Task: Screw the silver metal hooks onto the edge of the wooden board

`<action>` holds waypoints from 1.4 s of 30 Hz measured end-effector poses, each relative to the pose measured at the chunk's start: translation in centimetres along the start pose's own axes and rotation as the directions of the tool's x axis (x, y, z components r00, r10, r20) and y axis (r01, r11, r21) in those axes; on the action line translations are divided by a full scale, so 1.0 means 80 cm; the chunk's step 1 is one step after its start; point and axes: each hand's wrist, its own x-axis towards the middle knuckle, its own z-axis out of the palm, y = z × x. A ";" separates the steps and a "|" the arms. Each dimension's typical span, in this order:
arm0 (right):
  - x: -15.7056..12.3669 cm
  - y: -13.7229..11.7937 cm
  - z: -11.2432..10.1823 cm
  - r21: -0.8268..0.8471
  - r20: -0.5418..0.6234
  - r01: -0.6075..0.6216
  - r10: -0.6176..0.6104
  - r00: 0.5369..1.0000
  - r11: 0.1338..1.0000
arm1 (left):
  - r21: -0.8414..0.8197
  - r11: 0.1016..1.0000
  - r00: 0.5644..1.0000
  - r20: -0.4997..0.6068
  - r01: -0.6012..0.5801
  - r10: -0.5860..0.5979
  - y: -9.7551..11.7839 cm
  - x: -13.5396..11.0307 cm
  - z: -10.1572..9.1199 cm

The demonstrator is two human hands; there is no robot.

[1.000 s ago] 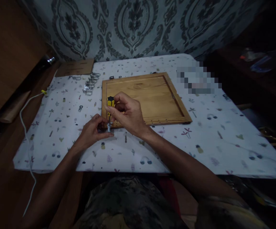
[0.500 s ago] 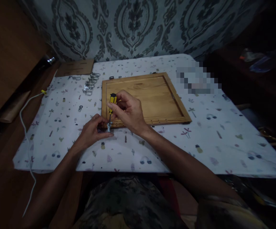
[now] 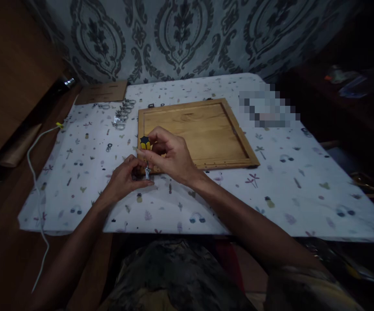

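My right hand (image 3: pixel 170 153) grips a screwdriver (image 3: pixel 145 143) with a yellow handle and black end cap. Its handle stands nearly upright, and its tip points down at a small metal latch (image 3: pixel 147 173). The latch sits at the near left corner of a framed wooden panel (image 3: pixel 193 134), which lies flat with a recessed middle. Thumb and fingers of my left hand (image 3: pixel 122 175) close around the latch from the left and hold it at the panel's front edge. My right fingers partly hide the screwdriver's shaft.
Several similar metal latches (image 3: pixel 124 113) lie left of the panel, with one small dark metal piece (image 3: pixel 109 147) apart. A brown cardboard sheet (image 3: pixel 101 93) rests at the back left. The white cable (image 3: pixel 33 172) hangs over the table's left side. A blurred-out patch (image 3: pixel 267 108) covers the right.
My right hand has shifted slightly left and down with the screwdriver, whose handle now leans more towards me. My left hand and the panel are almost unmoved.
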 end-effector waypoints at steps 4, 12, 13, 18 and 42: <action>0.003 0.006 -0.003 0.031 0.025 -0.015 0.014 1.000 0.999 | -0.006 1.000 0.999 0.021 0.031 -0.031 0.000 0.000 -0.001; 0.003 0.004 -0.002 -0.008 -0.082 -0.024 0.024 0.996 1.000 | -0.024 1.000 1.000 0.009 0.019 -0.019 -0.001 0.000 0.001; 0.003 0.004 -0.001 -0.015 -0.086 -0.022 0.020 0.996 1.000 | -0.020 1.000 1.000 0.009 0.022 -0.021 -0.002 -0.001 0.001; 0.002 0.007 0.000 -0.063 -0.101 0.023 -0.030 0.994 0.998 | 0.001 1.000 1.000 0.008 0.017 -0.017 -0.003 0.000 0.000; -0.003 0.005 0.000 -0.151 -0.081 0.091 -0.104 0.991 0.984 | -0.014 0.999 0.999 0.019 0.035 -0.035 0.000 -0.001 -0.002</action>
